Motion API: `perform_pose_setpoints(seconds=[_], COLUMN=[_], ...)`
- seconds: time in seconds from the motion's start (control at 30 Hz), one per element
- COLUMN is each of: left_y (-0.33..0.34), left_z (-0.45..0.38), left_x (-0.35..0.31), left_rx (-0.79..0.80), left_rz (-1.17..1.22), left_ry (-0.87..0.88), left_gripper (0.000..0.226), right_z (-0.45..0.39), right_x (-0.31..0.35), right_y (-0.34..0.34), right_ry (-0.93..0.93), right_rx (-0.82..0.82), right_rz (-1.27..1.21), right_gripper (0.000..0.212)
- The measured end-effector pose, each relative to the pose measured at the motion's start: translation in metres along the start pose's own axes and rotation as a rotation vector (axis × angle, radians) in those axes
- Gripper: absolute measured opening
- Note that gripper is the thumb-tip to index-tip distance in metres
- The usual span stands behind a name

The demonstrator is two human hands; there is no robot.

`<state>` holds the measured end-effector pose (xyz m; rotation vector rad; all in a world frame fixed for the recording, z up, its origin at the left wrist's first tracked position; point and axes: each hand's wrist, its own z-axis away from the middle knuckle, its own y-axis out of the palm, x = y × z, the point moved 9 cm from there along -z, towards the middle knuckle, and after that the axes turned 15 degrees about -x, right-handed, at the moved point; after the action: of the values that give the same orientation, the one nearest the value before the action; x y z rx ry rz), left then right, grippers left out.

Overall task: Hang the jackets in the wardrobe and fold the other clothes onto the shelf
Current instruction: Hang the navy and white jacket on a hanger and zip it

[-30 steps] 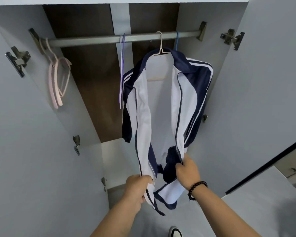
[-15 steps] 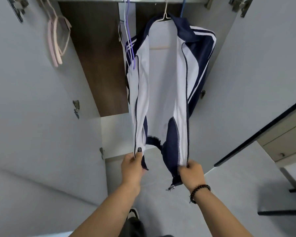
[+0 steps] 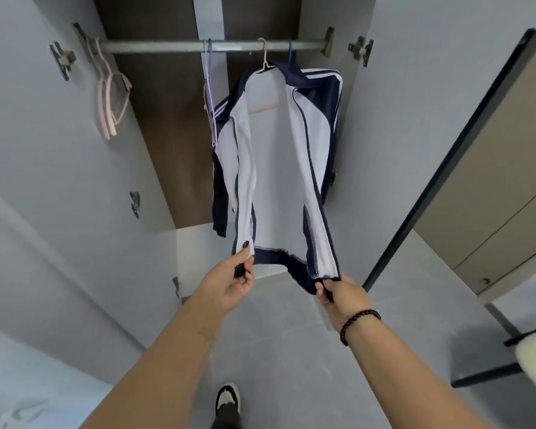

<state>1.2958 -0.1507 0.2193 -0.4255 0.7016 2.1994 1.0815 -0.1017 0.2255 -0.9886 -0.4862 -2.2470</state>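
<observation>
We stand in a home bedroom, before an open grey wardrobe (image 3: 415, 119) with a metal hanging rail (image 3: 174, 46), pink plastic hangers (image 3: 110, 100), a navy-and-white zip jacket (image 3: 279, 168) on a hanger, and a grey tiled floor (image 3: 291, 335).

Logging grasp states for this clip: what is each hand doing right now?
Left hand: pinches the jacket hem's left corner.
Right hand: grips the hem's right corner.

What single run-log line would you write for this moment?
step: hang jacket | jacket: on hanger, on rail, unzipped | left hand: pinches left hem | right hand: grips right hem
</observation>
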Motion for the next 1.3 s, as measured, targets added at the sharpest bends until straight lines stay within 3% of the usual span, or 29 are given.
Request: perform_pose_setpoints(seconds=[0.17,0.2,0.27,0.37,0.43,0.57,0.7,0.73,0.83,0.9,1.03,1.17,1.3], left_y=[0.010,0.013,0.018,0.016,0.017,0.014,-0.001,-0.002,0.004,0.011,0.019,0.018,0.022], left_z=[0.013,0.015,0.018,0.016,0.013,0.004,-0.001,0.001,0.009,0.016,0.029,0.034,0.040], left_x=[-0.017,-0.019,-0.020,-0.018,-0.015,-0.011,-0.008,-0.007,-0.004,-0.007,-0.036,-0.072,-0.099], left_rx=[0.050,0.075,0.111,0.076,0.067,0.046,-0.008,-0.010,0.079,0.158,0.280,0.336,0.384], left_rz=[0.085,0.124,0.150,0.089,0.059,0.058,0.111,0.105,-0.004,-0.054,-0.153,-0.232,-0.228], left_ry=[0.155,0.175,0.203,0.240,0.229,0.176,0.095,0.070,-0.037,-0.083,0.006,0.101,0.146], left_gripper=[0.016,0.019,0.023,0.010,0.010,0.035,0.077,0.073,0.020,0.008,0.009,0.027,0.030], right_z=[0.009,0.009,0.010,0.009,0.008,0.005,0.008,0.012,0.027,0.042,0.064,0.081,0.086], right_x=[0.015,0.016,0.019,0.012,0.001,-0.016,-0.044,-0.050,-0.063,-0.066,-0.056,-0.039,-0.026], right_y=[-0.015,-0.013,-0.007,-0.002,0.002,0.010,0.017,0.022,0.043,0.058,0.083,0.108,0.131], right_ry=[0.030,0.040,0.050,0.072,0.082,0.088,0.241,0.283,0.423,0.458,0.354,0.286,0.242], right_rx=[-0.043,-0.017,0.035,0.042,0.087,0.139,0.081,0.093,0.185,0.265,0.410,0.525,0.549], right_rz=[-0.205,-0.216,-0.212,-0.131,-0.006,0.041,-0.078,-0.100,-0.212,-0.230,-0.187,-0.298,-0.375], right_gripper=[0.007,0.014,0.023,0.013,0.017,0.028,0.013,0.007,0.009,0.010,0.009,0.054,0.029])
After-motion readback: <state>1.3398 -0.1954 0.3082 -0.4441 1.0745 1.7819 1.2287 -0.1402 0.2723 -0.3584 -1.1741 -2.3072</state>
